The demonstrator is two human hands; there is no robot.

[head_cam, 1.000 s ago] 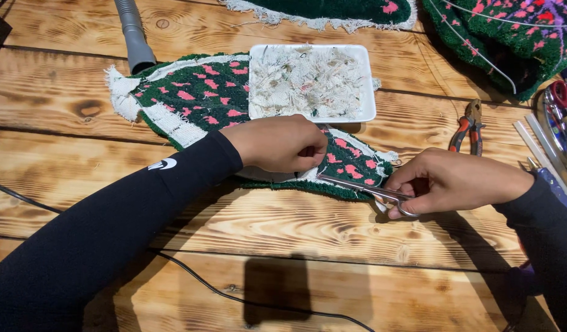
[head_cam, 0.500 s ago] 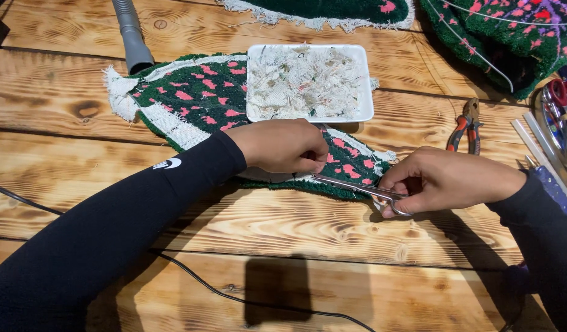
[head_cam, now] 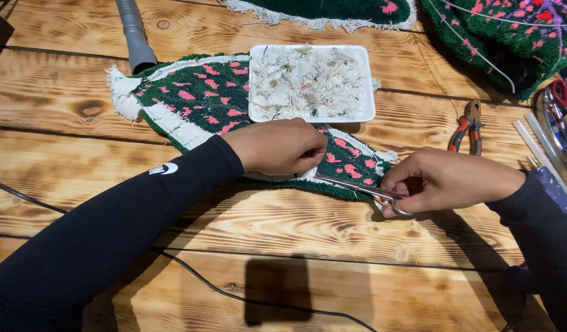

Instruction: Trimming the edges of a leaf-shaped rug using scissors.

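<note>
Your left hand [head_cam: 277, 146] has its fingers [head_cam: 308, 154] curled tight, pinching the white edge of the green-and-pink tufted piece [head_cam: 203, 101] lying on the worktop [head_cam: 296, 227]. Your right hand [head_cam: 446, 181] grips the scissors [head_cam: 360, 187] (fingers closed through the loops), blades reaching toward your left fingertips along the piece's edge.

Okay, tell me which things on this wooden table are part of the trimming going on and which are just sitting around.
In use: green tufted rug piece with pink flecks; small metal scissors in the right hand; left hand pinching the rug edge.

Lying about: white tray of fabric scraps; red-handled pliers; grey hose; black cable.
</note>
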